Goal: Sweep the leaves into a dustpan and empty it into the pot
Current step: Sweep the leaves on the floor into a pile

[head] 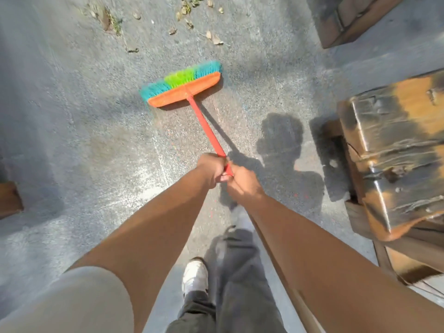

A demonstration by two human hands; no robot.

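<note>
A broom [183, 88] with an orange head and blue and green bristles rests on the grey concrete, its red handle slanting back toward me. My left hand [212, 170] grips the handle, and my right hand [243, 182] grips it just behind, the two touching. Dry brown leaves [213, 38] lie scattered on the ground beyond the bristles, with a clump of leaves and weeds [108, 19] at the far left. No dustpan or pot is in view.
A worn wooden bench [396, 150] stands close on the right, another wooden piece [348, 20] sits at the far right, and a brown edge [9, 200] shows at the left. My shoes [194, 276] and dark trousers are below.
</note>
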